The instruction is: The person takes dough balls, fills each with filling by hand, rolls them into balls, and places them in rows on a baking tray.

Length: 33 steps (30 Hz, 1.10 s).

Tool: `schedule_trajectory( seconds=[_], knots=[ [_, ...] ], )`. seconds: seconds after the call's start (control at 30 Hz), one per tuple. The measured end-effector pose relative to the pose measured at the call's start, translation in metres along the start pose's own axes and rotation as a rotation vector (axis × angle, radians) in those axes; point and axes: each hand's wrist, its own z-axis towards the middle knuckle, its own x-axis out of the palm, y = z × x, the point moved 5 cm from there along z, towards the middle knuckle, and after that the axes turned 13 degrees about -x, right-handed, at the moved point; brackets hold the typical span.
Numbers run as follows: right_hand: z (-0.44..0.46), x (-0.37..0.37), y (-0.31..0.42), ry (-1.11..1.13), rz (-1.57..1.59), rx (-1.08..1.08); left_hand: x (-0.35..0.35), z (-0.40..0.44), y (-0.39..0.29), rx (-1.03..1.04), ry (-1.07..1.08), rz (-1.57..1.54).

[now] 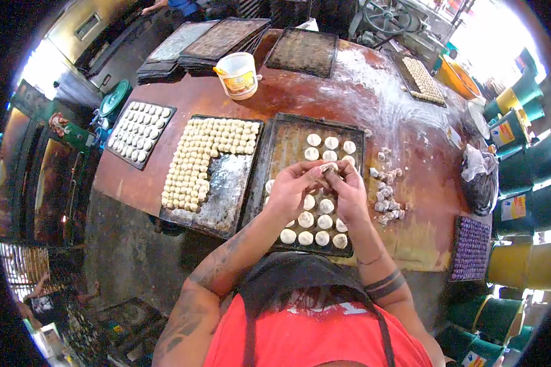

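Both my hands meet above a dark tray (281,137) that holds rows of pale round dough pieces (322,238). My left hand (292,186) and my right hand (348,194) pinch one small piece of dough (329,166) between their fingertips. To the left is a tray (226,199) with many small dough balls (187,153) packed together, part of its metal bare. A loose row of small brownish-white lumps (384,196) lies on the table just right of the dark tray.
On the red table (288,95) stand a white bucket (237,75), stacked trays (226,38), a flat tray (303,52), a dough tray (142,133) at left and another (421,79) at back right. A plastic bag (479,177) and purple-filled tray (470,249) are at right.
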Motion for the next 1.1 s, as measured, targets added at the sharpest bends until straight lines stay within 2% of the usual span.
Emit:
schedule_trajectory(
  seconds=[0.03, 0.07, 0.1, 0.17, 0.2, 0.23, 0.3, 0.37, 0.43, 0.47, 0.57, 0.63, 0.7, 0.77, 0.83, 0.87, 0.9, 0.97, 1.0, 1.1],
  knots=[
    [-0.002, 0.008, 0.008, -0.018, 0.021, -0.023, 0.003, -0.001, -0.004, -0.004, -0.026, 0.026],
    [-0.005, 0.016, 0.016, -0.04, 0.046, -0.048, 0.005, -0.007, -0.017, 0.141, -0.216, 0.413],
    [-0.006, 0.019, 0.02, -0.063, 0.07, -0.075, 0.004, -0.009, -0.017, 0.273, -0.235, 0.495],
    [0.003, 0.007, 0.03, -0.016, -0.335, -0.346, 0.006, -0.013, -0.006, 0.549, -0.27, 0.642],
    [0.0, 0.016, 0.053, 0.0, -0.555, -0.487, 0.013, -0.015, -0.005, 0.479, -0.223, 0.491],
    [-0.003, 0.023, 0.068, 0.017, -0.775, -0.626, 0.014, -0.013, -0.005, 0.325, -0.198, 0.316],
    [-0.005, 0.024, 0.057, 0.08, -0.877, -0.673, 0.01, -0.004, -0.008, 0.011, -0.148, -0.03],
    [-0.004, 0.025, 0.051, 0.197, -0.938, -0.723, -0.013, 0.005, -0.014, -0.054, -0.108, 0.117],
    [0.002, 0.027, 0.055, 0.332, -0.927, -0.75, -0.005, -0.009, -0.033, 0.027, -0.186, 0.253],
    [0.003, 0.032, 0.06, 0.367, -0.871, -0.747, -0.001, -0.013, -0.03, 0.033, -0.178, 0.248],
    [0.014, 0.033, 0.044, 0.576, -0.666, -0.765, 0.003, 0.005, 0.009, -0.11, 0.159, 0.035],
    [0.016, 0.028, 0.039, 0.572, -0.785, -0.794, -0.005, 0.009, 0.025, -0.238, 0.151, -0.011],
    [0.014, 0.006, 0.003, 0.293, -0.659, -0.512, -0.015, 0.008, 0.044, -0.333, 0.086, -0.039],
    [-0.003, 0.003, -0.022, 0.172, -0.782, -0.484, -0.032, 0.008, 0.05, -0.32, 0.0, -0.006],
    [-0.018, 0.011, -0.05, 0.214, -0.66, -0.231, -0.054, 0.003, 0.05, -0.332, -0.158, 0.022],
    [-0.02, 0.009, -0.059, 0.186, -0.535, -0.105, -0.068, 0.0, 0.047, -0.222, -0.315, 0.048],
    [-0.021, 0.015, -0.055, 0.143, -0.414, 0.018, -0.072, -0.002, 0.042, -0.136, -0.36, 0.27],
    [-0.005, 0.01, -0.077, 0.112, -0.535, 0.057, -0.074, -0.007, 0.032, 0.042, -0.444, 0.709],
    [0.003, 0.01, -0.088, 0.078, -0.552, 0.027, -0.086, -0.002, 0.042, 0.012, -0.449, 0.831],
    [0.052, 0.012, -0.12, 0.191, -0.768, -0.198, -0.111, 0.007, 0.052, 0.133, -0.486, 0.617]
  ],
)
